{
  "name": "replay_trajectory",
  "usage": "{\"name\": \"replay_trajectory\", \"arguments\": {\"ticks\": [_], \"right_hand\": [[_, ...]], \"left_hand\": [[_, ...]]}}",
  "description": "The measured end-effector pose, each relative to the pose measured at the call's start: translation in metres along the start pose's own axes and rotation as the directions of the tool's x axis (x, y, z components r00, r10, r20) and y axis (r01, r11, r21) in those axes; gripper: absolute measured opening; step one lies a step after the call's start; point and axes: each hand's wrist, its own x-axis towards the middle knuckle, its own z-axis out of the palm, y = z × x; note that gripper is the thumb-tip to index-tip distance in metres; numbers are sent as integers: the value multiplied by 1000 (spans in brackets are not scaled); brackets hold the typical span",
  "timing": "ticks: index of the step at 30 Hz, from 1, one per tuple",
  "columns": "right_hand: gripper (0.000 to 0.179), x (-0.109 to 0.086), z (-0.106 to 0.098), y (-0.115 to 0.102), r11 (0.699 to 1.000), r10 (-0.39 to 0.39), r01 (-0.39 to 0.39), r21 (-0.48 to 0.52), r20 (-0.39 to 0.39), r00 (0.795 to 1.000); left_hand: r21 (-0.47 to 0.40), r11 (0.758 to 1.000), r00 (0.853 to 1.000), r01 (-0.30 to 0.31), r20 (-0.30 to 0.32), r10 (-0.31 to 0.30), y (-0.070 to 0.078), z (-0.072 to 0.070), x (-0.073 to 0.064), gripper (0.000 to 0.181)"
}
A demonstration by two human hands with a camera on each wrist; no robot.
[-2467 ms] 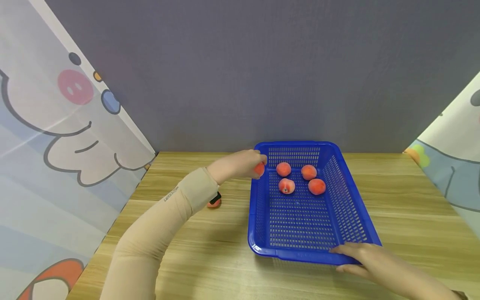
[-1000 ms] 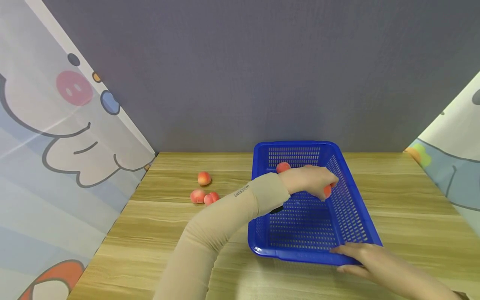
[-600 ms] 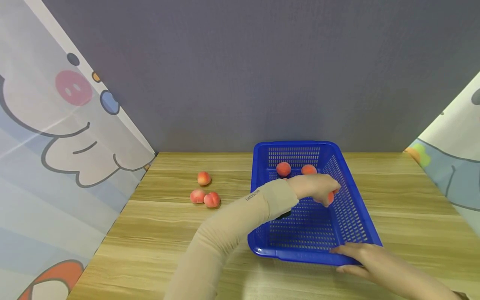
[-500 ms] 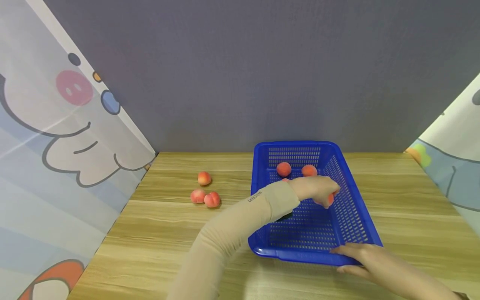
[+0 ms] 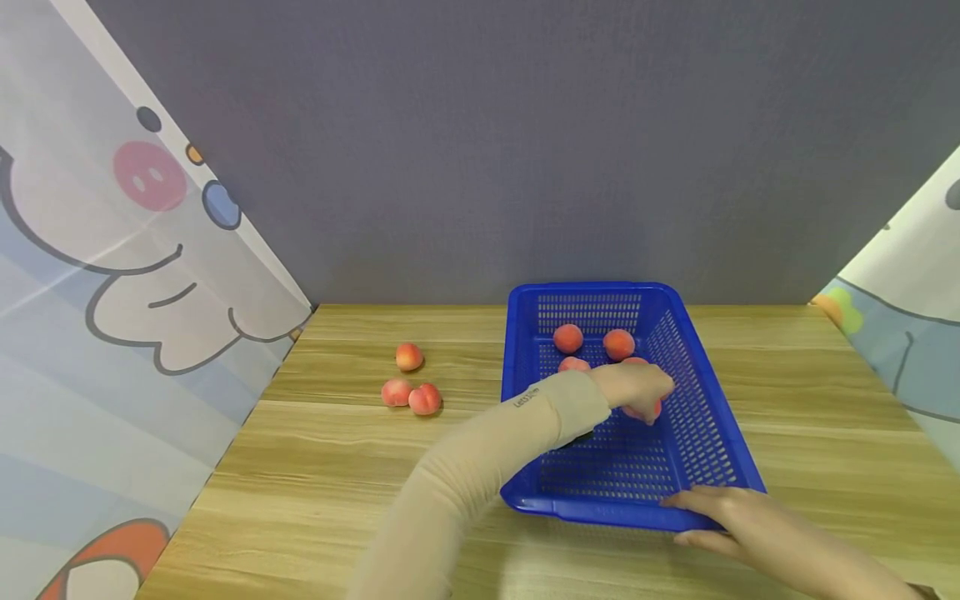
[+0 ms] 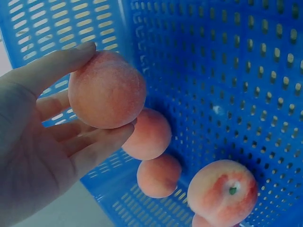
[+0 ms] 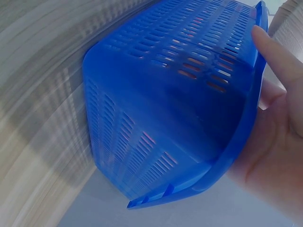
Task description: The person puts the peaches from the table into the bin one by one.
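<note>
My left hand is inside the blue plastic basket, toward its right wall, and holds a peach between thumb and fingers. In the left wrist view this peach overlaps another peach in the basket. Several peaches lie on the basket floor, among them one at the back left and one at the back right. My right hand grips the basket's front rim near the right corner, thumb on one side and fingers on the other in the right wrist view.
Three more peaches rest on the wooden table, left of the basket. A grey panel rises behind the table. Cartoon-printed curtains hang at both sides. My left sleeve crosses the basket's left wall.
My left hand has carried the peach from the basket's left rim rightward into the basket, then slightly toward its front. The three table peaches have come into full view. My right hand stays put.
</note>
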Motion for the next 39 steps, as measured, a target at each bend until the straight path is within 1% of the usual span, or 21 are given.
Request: {"name": "replay_trajectory", "arguments": {"ticks": [3,10,14,18,21,29,35,39], "right_hand": [[25,0,0,0,1000,-4,4,-5,-7,1000],[25,0,1,0,1000,10,-10,8,9,1000],[25,0,1,1,1000,-2,2,2,-6,1000],[24,0,2,1,1000,-13,13,-5,-20,1000],[25,0,2,2,1000,-9,9,-2,-12,1000],[26,0,3,2,1000,10,-10,-21,1,1000],[27,0,3,2,1000,28,-27,-12,26,999],[27,-1,3,1,999,33,-32,-22,23,999]], "left_hand": [[-4,1000,1000,-6,9,6,1,3,3,13],[12,999,999,-32,19,31,3,11,10,11],[11,1000,1000,-20,12,20,4,15,12,11],[-6,1000,1000,3,15,-2,3,17,13,12],[-15,1000,1000,8,19,-8,3,19,13,12],[-5,1000,1000,-7,5,7,3,21,12,11],[37,999,1000,-14,-8,14,3,22,14,15],[33,999,1000,-21,-13,21,3,23,14,14]]}}
